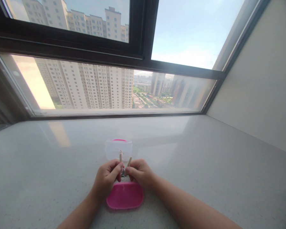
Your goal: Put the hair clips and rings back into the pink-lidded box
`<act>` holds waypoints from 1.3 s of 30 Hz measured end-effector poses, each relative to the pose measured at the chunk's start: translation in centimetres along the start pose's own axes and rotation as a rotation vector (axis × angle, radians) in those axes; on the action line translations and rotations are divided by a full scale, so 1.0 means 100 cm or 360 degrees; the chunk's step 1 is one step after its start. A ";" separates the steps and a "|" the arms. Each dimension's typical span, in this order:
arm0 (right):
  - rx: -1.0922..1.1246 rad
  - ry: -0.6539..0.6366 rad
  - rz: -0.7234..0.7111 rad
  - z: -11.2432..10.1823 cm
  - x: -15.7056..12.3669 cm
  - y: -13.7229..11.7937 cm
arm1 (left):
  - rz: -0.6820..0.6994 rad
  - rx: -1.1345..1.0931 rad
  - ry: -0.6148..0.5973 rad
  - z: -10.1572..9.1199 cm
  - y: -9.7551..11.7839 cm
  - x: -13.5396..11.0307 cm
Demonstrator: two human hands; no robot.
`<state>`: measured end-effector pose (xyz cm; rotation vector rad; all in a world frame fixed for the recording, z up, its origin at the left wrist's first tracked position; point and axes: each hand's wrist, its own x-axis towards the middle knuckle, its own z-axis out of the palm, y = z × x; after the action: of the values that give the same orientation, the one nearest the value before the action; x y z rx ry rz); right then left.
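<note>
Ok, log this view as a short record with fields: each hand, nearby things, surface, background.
Left hand: holds a thin stick, nearly upright
Right hand: holds a second stick, tilted
Between hands: something small and greyish, too blurred to name
Near side: pink tray
Beyond hands: clear box
Surface: pale speckled counter
Background: dark-framed window, tall buildings outside

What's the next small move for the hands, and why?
Perhaps turn the right hand slightly, bringing the right stick closer to parallel with the left stick: the left hand holds its own nearly upright, while the right stick leans outward, tops apart.
</note>
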<state>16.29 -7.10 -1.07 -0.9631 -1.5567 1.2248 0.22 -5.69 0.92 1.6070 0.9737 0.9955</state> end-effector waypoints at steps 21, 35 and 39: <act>0.0177 -0.0021 -0.0013 0.003 0.002 -0.003 | -0.0017 -0.0237 -0.0027 0.003 -0.011 0.005; 0.0145 -0.0018 0.0010 0.002 0.001 -0.005 | 0.0000 -0.0136 -0.0011 0.004 -0.005 0.004; 0.0155 -0.0016 0.0025 0.003 0.001 -0.006 | -0.0004 -0.0126 -0.0022 0.003 -0.006 0.003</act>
<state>15.97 -7.22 -0.50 -0.9089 -1.4855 1.3059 0.56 -5.37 0.33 1.5447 0.9157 1.0075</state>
